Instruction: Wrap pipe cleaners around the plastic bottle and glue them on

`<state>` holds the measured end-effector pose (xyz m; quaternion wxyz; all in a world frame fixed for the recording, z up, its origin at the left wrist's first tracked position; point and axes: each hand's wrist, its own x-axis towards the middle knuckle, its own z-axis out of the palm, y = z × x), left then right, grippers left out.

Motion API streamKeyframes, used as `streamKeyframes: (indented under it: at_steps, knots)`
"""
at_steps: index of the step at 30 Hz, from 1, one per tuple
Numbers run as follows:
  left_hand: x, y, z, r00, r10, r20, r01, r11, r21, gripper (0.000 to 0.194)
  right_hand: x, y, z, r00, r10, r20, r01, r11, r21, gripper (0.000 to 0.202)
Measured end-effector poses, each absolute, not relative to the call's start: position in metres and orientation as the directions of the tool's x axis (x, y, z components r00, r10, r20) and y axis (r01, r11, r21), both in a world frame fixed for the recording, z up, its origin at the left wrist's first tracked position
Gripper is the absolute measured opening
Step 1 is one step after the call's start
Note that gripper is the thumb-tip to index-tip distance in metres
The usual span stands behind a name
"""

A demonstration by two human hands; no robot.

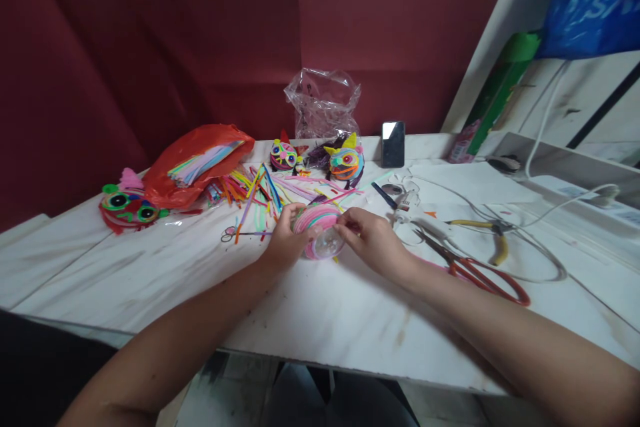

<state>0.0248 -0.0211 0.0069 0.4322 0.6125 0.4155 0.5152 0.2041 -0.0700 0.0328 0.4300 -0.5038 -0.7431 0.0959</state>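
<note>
A clear plastic ball, partly wrapped in rows of pink, white and teal pipe cleaner, is held just above the table. My left hand grips its left side, thumb across the front. At the right edge of the ball my right hand has thumb and fingers pinched on the pipe cleaner; the fingertips partly hide the exact spot. A pink strand shows beyond my right wrist. Loose coloured pipe cleaners lie behind the ball, and small scissors lie left of my left hand.
Red-handled scissors, yellow-handled pliers and white cables lie at right. A phone leans at the back. Decorated animal-face balls stand behind, another at left beside a red bag. The marble-patterned table has its front edge near me.
</note>
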Motion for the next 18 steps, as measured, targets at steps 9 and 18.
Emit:
streamKeyframes:
  at_steps: [9,18]
  knots:
    - [0.029,-0.024,0.011,0.104,0.983,0.152,-0.059,-0.146,0.987,0.053,0.211,-0.067,0.038,-0.157,0.829,0.537,0.717,0.47,-0.515,0.005]
    - [0.027,-0.016,0.014,0.112,0.993,0.045,-0.279,-0.012,0.96,0.042,0.222,-0.066,0.052,-0.17,0.579,0.797,0.733,0.615,-0.291,0.01]
